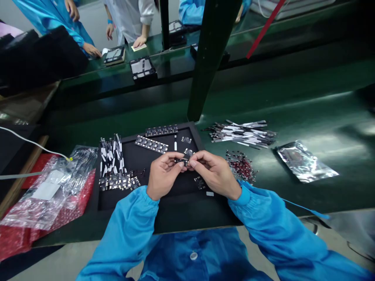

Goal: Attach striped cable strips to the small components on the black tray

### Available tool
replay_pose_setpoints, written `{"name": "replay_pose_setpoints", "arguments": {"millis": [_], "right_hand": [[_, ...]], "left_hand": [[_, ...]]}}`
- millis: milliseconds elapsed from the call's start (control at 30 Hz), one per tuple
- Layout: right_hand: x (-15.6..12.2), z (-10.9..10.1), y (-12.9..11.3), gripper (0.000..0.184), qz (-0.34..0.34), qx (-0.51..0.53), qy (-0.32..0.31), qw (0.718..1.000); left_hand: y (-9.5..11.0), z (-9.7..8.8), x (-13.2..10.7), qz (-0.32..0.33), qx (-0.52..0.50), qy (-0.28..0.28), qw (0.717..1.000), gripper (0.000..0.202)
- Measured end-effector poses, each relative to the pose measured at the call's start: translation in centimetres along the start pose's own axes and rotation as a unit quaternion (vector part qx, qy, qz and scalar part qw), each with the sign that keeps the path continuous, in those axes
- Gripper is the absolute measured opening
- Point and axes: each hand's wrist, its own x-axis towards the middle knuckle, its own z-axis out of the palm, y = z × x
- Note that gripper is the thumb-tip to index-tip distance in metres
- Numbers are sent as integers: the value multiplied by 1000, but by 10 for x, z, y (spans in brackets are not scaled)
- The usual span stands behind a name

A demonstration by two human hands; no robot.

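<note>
Over a black tray (pixel 166 199), my left hand (pixel 164 173) and my right hand (pixel 215 171) meet, fingertips pinched around a small dark circuit board (pixel 182 161). Fingers cover most of that board, so its details are hidden. Just behind my fingertips lies another small circuit board (pixel 189 152), and a further one (pixel 199 182) sits by my right hand. Two strips of joined circuit boards (pixel 151 144) lie at the tray's far side. In its left part are a pile of loose circuit boards (pixel 118 182) and black-and-white strips (pixel 111 156).
On the green bench, a heap of black-and-white strips (pixel 243 134), a pile of tiny red-and-black parts (pixel 241 167) and a silver bag (pixel 304 162) lie right of the tray. Plastic bags (pixel 55 191) lie left. A dark post (pixel 206 58) stands ahead; co-workers stand behind the bench.
</note>
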Motion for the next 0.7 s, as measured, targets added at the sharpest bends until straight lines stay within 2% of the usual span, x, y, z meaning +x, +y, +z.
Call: {"name": "replay_pose_setpoints", "arguments": {"millis": [133,267,700], "right_hand": [[0,1,4,20,24,29,-8,999],[2,2,4,22,29,17,-4,999],[1,3,4,21,26,-17,12,999]], "left_hand": [[3,-1,3,-48,-69,12,996,45],[5,0,3,-59,-88,6,994,58],[4,0,3,-73,-95,4,993,60]]}}
